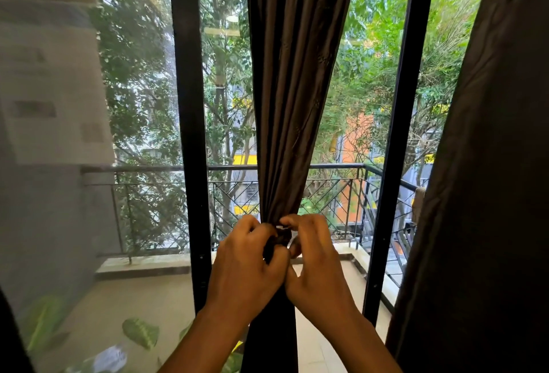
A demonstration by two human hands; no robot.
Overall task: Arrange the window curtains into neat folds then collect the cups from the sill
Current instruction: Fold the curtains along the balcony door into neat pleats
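Hands meet at the waist of the long dark brown satin curtain [292,99], which hangs in front of the black-framed glass door [190,123] and is gathered into a tight bunch about level with the balcony railing [148,168] outside. The left hand [246,262] is curled narrowly around the bunch from the left, pinching a dark tie band [280,239] against the cloth. The right hand [315,257] is also closed small, its fingers [294,221] hooked over the top of the band where a bit of white shows. Whether that white bit is a clip, a label or a fastener is too small to tell.

Judging by this, the step in hand is securing the gathered folds. To do it well, the left hand should keep the pleats squeezed flat and even while the right closes the tie, so no fold slips out or twists. The band should sit level, snug but not crushing the fabric.

A second dark brown curtain [487,164] hangs loose at the right edge. No cups or sill are in view.
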